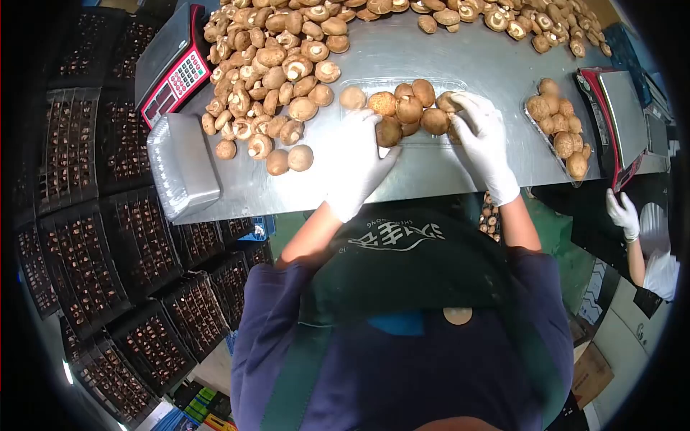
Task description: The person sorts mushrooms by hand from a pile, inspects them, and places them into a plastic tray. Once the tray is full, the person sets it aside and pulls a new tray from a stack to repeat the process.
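Note:
A clear plastic tray (424, 152) lies on the metal table in front of me, with several brown mushrooms (409, 110) grouped in it. My left hand (361, 161), in a white glove, is at the tray's left side; its fingers and thumb are closed around a mushroom (389, 133) at the near edge. At the right end, my gloved right hand (485, 136) curls its fingers and thumb around another mushroom (448, 102). The undersides of both grips are hidden. A single mushroom (353, 98) sits by the tray's left end, just beyond my left hand.
A large mushroom heap (277, 65) covers the table's back left. Stacked clear trays (183, 165) stand left, beside a red scale (175, 85). At right are a filled tray (557, 123) and another scale (611, 118). Another person's gloved hand (622, 214) is at far right; dark crates (136, 237) fill the left.

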{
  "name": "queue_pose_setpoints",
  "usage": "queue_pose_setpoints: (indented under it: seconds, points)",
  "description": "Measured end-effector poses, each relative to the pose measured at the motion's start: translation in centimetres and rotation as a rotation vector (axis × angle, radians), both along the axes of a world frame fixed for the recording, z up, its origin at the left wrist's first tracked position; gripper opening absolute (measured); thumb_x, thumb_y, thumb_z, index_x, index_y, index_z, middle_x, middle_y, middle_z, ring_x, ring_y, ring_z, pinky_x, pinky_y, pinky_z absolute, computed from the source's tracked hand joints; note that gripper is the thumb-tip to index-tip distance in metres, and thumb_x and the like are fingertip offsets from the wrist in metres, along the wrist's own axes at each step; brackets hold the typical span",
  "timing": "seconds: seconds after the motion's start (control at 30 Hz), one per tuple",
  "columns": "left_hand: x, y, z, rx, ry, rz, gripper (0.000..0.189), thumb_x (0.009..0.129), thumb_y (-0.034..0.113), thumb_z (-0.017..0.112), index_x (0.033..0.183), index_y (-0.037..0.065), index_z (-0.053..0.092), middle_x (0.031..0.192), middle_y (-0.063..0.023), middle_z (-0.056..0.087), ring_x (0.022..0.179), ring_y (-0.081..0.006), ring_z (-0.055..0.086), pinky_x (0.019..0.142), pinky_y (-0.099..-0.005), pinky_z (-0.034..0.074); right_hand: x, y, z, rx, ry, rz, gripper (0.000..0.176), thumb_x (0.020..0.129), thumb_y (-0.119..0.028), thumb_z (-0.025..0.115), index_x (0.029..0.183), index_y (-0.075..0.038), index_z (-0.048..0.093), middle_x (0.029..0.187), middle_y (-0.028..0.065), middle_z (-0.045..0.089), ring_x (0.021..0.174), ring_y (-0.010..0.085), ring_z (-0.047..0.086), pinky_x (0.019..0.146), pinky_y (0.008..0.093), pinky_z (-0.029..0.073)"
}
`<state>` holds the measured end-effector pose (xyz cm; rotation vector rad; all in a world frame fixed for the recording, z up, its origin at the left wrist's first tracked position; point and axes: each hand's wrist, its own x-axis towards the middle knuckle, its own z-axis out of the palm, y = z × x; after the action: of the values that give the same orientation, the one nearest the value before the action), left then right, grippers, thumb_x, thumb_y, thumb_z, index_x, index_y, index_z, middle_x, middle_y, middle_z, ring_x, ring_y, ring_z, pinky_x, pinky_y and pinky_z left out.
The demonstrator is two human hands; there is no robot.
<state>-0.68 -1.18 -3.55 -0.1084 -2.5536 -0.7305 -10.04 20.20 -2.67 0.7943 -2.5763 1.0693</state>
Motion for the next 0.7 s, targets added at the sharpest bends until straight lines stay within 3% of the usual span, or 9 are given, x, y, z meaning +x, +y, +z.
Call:
queue_pose_setpoints:
  seconds: [0.2, 0.3, 0.37, 0.43, 0.57, 0.63, 0.7]
  points:
    - [0.3, -0.5, -0.4, 0.068, -0.083, -0.004, 0.058, 0.071, 0.019, 0.08, 0.119, 0.001, 0.052, 0.119, -0.0189, 0.054, 0.112, -0.0345, 0.052, 0.096, -0.0414, 0.043, -1.0, -4.0, -0.2, 0.09, 0.089, 0.205, 0.051, 0.07, -0.02, 0.074, 0.118, -0.01, 0.062, 0.115, 0.0061, 0.062, 0.118, 0.0251, 0.052, 0.099, 0.0438, 0.037]
    - [0.3, -0.4, 0.2, 0.163, -0.144, 0.027, 0.056, 0.075, 0.018, 0.076, 0.122, 0.0, 0.051, 0.119, -0.0192, 0.052, 0.113, -0.0345, 0.05, 0.098, -0.0409, 0.042, -1.2, -5.0, -1.7, 0.194, 0.182, 0.238, 0.052, 0.068, -0.021, 0.075, 0.117, -0.01, 0.062, 0.114, 0.0055, 0.062, 0.118, 0.0258, 0.052, 0.102, 0.0432, 0.037]
    - [0.4, -1.0, -0.6, 0.2, -0.103, 0.053, 0.054, 0.078, 0.016, 0.074, 0.123, 0.0, 0.05, 0.118, -0.0192, 0.052, 0.113, -0.0344, 0.05, 0.098, -0.041, 0.041, -0.5, -4.3, -0.5, 0.188, 0.2, 0.243, 0.052, 0.065, -0.018, 0.076, 0.115, -0.01, 0.062, 0.112, 0.0069, 0.063, 0.117, 0.0273, 0.053, 0.103, 0.0422, 0.037]
    - [0.3, -1.7, 0.3, 0.225, -0.073, 0.142, 0.047, 0.083, 0.009, 0.066, 0.125, -0.001, 0.049, 0.118, -0.0194, 0.051, 0.114, -0.0337, 0.048, 0.1, -0.0409, 0.039, 0.6, -2.0, 1.3, 0.03, 0.051, 0.214, 0.053, 0.063, -0.013, 0.077, 0.113, -0.011, 0.062, 0.113, 0.0076, 0.062, 0.115, 0.0274, 0.054, 0.101, 0.0412, 0.039]
    - [-3.3, -7.2, 0.3, 0.005, 0.153, 0.283, 0.043, 0.084, 0.01, 0.065, 0.125, 0.002, 0.053, 0.119, -0.0191, 0.053, 0.113, -0.0344, 0.049, 0.099, -0.0421, 0.039, 4.3, 6.1, 6.6, 0.44, -0.265, 0.425, 0.049, 0.063, -0.012, 0.076, 0.11, -0.008, 0.06, 0.111, 0.0099, 0.061, 0.107, 0.0305, 0.058, 0.093, 0.0406, 0.043]
    - [-5.4, -10.2, 0.4, -0.176, 0.162, 0.363, 0.048, 0.082, 0.018, 0.069, 0.125, 0.003, 0.054, 0.117, -0.02, 0.053, 0.11, -0.0355, 0.05, 0.095, -0.0428, 0.042, 5.9, 9.7, 6.8, 0.643, -0.355, 0.519, 0.053, 0.066, -0.021, 0.077, 0.115, -0.009, 0.06, 0.113, 0.0105, 0.06, 0.106, 0.0307, 0.058, 0.089, 0.0422, 0.043]
    - [-7.2, -11.1, 0.5, -0.22, 0.02, 0.472, 0.055, 0.078, 0.028, 0.074, 0.124, 0.003, 0.056, 0.11, -0.0197, 0.055, 0.104, -0.0349, 0.054, 0.089, -0.0421, 0.045, 6.3, 10.8, 5.3, 0.68, -0.278, 0.443, 0.052, 0.068, -0.026, 0.077, 0.115, -0.01, 0.06, 0.112, 0.0109, 0.061, 0.105, 0.0304, 0.058, 0.088, 0.0424, 0.043]
